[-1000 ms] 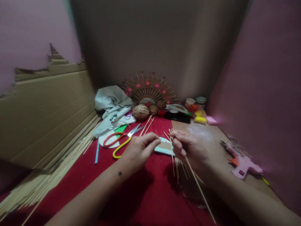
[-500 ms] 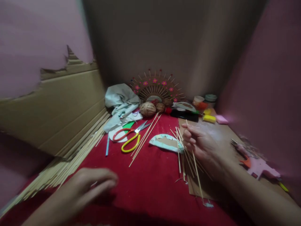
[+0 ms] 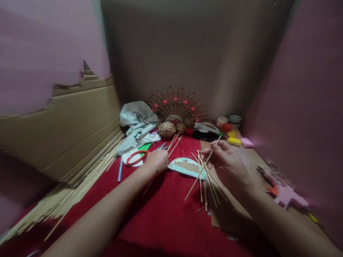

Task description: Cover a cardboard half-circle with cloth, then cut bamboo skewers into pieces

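My left hand (image 3: 155,160) rests on the scissors (image 3: 135,158), fingers curled over the yellow handle; the red handle and the blades stick out to either side. My right hand (image 3: 227,162) pinches one thin bamboo stick (image 3: 199,173), which slants down to the left. Below it several loose sticks (image 3: 207,187) lie fanned over the edge of a brown cardboard sheet (image 3: 230,214). Between my hands a half-round cardboard piece with a light blue rim (image 3: 184,166) lies on the red cloth (image 3: 166,214).
A stick fan with pink flowers (image 3: 177,106), a twine ball (image 3: 166,129) and a crumpled cloth (image 3: 136,117) stand at the back. A long pile of sticks (image 3: 66,194) lines the left cardboard wall (image 3: 66,125). A pink glue gun (image 3: 286,194) lies right, small jars (image 3: 223,122) behind.
My left hand has gone forward from near my body to the scissors. The stick in my right hand has tipped over to slant down to the left.
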### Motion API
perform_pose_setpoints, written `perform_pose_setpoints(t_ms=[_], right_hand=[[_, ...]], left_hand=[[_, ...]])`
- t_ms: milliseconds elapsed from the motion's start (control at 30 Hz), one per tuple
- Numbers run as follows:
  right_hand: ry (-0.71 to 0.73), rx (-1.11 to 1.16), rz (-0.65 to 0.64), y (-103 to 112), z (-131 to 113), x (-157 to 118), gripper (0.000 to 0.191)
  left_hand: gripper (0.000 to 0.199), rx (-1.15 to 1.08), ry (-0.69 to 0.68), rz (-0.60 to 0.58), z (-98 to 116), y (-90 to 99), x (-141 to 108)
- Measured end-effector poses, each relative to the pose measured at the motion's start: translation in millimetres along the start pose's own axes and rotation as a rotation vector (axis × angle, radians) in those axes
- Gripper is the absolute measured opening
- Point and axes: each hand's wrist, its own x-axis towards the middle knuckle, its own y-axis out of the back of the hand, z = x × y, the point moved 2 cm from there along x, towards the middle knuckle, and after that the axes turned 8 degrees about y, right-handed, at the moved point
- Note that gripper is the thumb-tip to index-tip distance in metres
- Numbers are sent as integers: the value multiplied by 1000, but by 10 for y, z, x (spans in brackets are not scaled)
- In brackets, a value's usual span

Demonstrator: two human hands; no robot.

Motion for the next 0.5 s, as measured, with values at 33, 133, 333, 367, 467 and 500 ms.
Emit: perform_pose_setpoints(t_ms=[33, 133, 333, 367, 467, 500], right_hand=[[51, -41, -13, -26, -46, -16, 13], [208, -149, -62, -115, -173, -94, 7], [280, -349, -174, -295, -230, -214, 10], [261, -382, -186, -315, -216, -213, 9], [228, -432, -211, -357, -179, -193, 6], [225, -440, -213, -365, -173, -187, 6]], left_hand=[[16, -30, -6, 4, -21, 35, -13], [24, -136, -64, 34, -66, 229, -135], [24, -848, -423, 61, 100, 479, -566], [22, -913, -495, 44, 152, 453, -612], [21, -889, -607, -4, 272, 316, -663], [21, -879, -615, -14, 291, 274, -658]])
